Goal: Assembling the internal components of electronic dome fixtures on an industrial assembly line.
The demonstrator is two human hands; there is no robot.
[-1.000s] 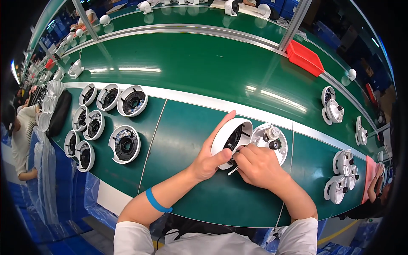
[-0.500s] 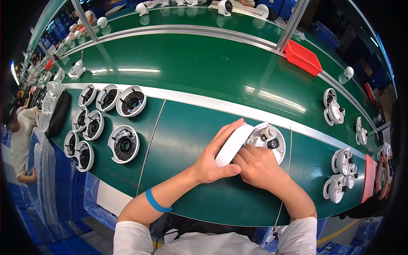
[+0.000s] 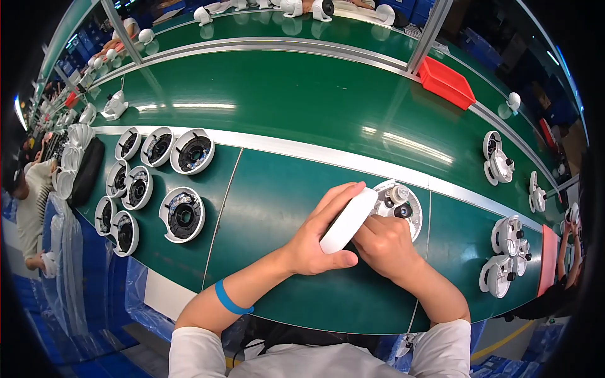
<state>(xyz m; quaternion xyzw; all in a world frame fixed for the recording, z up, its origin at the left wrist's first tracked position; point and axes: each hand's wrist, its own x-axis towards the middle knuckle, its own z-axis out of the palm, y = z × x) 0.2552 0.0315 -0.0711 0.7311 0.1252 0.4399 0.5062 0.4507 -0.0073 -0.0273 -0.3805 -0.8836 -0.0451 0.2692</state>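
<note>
My left hand (image 3: 318, 236) grips a white round housing shell (image 3: 348, 220), tipped up on its edge so only its smooth outer side shows. My right hand (image 3: 386, 244) is tucked against the shell's hidden inner side, fingers curled; what they pinch cannot be seen. Just behind both hands a second white round base (image 3: 403, 203) with a small camera module and black lens lies flat on the green table (image 3: 283, 189). A blue band circles my left forearm.
Several open white housings (image 3: 183, 214) lie in rows at the left. Assembled white units (image 3: 504, 258) stand at the right. A red tray (image 3: 446, 82) sits beyond the green conveyor belt. Other people work at the far left and far right edges.
The shell lay open side up a second ago with my fingers inside it. Now my left hand has tipped it onto its edge, turning its opening toward my right hand.
</note>
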